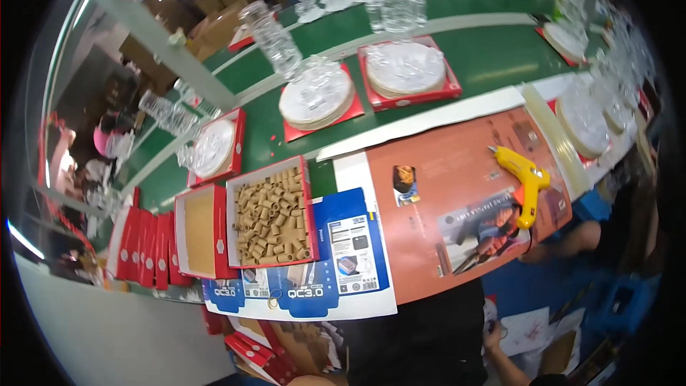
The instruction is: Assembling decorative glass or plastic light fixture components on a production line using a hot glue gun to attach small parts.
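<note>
Green tabletop: printed packaging and filled boxes

Blue carton sheet: white lettering, printed label panel. Red box: filled with brown tubes. Yellow glue gun: on the orange printed sheet. Right hand: below tabletop level; fingers' grip cannot be told. Left hand: out of view.

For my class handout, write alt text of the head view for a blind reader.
A yellow glue gun lies on an orange-brown printed sheet, right of an open box filled with short brown cardboard tubes. Beyond them, round white stacks sit on red trays on a green table.
</note>
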A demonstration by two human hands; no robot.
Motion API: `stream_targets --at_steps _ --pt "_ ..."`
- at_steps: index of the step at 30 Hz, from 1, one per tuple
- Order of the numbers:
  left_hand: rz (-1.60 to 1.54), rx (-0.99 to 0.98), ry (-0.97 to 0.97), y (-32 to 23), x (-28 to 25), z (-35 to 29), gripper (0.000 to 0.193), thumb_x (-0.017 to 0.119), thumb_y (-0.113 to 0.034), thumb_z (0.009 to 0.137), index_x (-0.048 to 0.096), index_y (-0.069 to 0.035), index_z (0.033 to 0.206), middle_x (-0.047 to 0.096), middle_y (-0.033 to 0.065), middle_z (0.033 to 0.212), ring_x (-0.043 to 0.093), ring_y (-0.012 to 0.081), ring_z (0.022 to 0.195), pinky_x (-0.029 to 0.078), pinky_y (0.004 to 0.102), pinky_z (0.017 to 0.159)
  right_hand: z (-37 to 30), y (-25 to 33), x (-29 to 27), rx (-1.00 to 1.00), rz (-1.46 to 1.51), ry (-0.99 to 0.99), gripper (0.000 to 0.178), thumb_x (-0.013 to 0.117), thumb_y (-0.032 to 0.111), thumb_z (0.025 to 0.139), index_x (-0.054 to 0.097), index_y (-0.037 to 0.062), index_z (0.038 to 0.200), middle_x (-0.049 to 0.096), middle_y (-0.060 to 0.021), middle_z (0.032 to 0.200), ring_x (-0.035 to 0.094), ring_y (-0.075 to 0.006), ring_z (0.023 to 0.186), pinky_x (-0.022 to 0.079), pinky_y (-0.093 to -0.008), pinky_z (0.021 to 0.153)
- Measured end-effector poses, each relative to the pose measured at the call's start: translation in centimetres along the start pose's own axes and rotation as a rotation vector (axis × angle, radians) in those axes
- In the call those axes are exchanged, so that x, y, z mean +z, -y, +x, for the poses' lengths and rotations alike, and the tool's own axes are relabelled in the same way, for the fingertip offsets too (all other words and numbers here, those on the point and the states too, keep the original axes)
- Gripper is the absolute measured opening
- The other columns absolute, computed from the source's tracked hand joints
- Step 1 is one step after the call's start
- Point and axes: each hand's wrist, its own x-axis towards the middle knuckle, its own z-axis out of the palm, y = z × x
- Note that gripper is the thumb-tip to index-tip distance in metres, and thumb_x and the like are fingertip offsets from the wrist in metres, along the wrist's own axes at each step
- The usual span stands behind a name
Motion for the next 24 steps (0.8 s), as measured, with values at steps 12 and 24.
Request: stream_targets --at_steps 12,24 --pt "1.799 -0.714 -0.786 -12.9 -10.1 -15.2 0.062 0.068 -0.007 0.079 0.041 0.005 0.133 0.047 0.0217 0.133 0.044 0.0383 0.125 0.034 0.0431 0.106 6.8 9.9 12.3 -0.233 -0.010 0.342 0.049 0.066 0.014 0.078 0.053 -0.0016 0.123 0.059 -0.0209 0.112 0.060 -0.0293 0.099 0.049 -0.0380 0.086" --pt "2.111 -1.031 -0.511 -21.1 -18.8 -23.6 0.037 0.075 -0.011 0.074 0.063 -0.001 0.108 0.065 0.0172 0.087 0.061 0.0348 0.083 0.048 0.0424 0.074 6.7 15.0 8.6 -0.252 0.046 0.424 0.045 0.064 0.018 0.084 0.054 -0.0021 0.123 0.061 -0.0211 0.110 0.062 -0.0270 0.093 0.051 -0.0364 0.081"
